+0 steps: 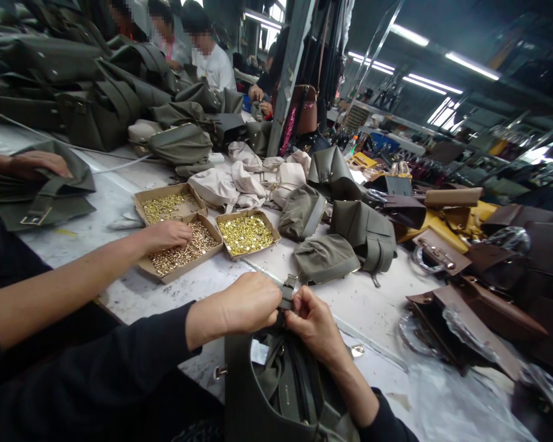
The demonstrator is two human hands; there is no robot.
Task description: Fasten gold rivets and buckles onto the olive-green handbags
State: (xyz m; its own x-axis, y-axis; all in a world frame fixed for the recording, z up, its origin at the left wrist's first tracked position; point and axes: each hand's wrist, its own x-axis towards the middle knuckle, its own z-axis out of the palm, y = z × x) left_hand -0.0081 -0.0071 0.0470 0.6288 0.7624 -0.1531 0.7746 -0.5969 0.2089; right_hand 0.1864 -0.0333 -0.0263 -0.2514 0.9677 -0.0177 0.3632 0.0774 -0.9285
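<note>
An olive-green handbag (pixel 242 387) stands open-topped in front of me, its zip and lining visible inside. Above its opening, a short olive strap (pixel 288 291) is between my two hands. My left hand (pixel 239 307) is closed in a fist at the strap's left side, its fingers mostly turned away from view. On the other side, my right hand (pixel 316 322) pinches the strap between thumb and fingers. A metal clasp (pixel 357 350) shows beside my right wrist.
A co-worker's hand (pixel 168 236) reaches into a box of rivets (pixel 166 277); their other hand (pixel 41 164) rests on an olive bag piece. Another box (pixel 246 233) holds gold studs. Olive pouches (pixel 325 258), brown bags (pixel 470 325) and a big bag pile (pixel 50 67) surround the table.
</note>
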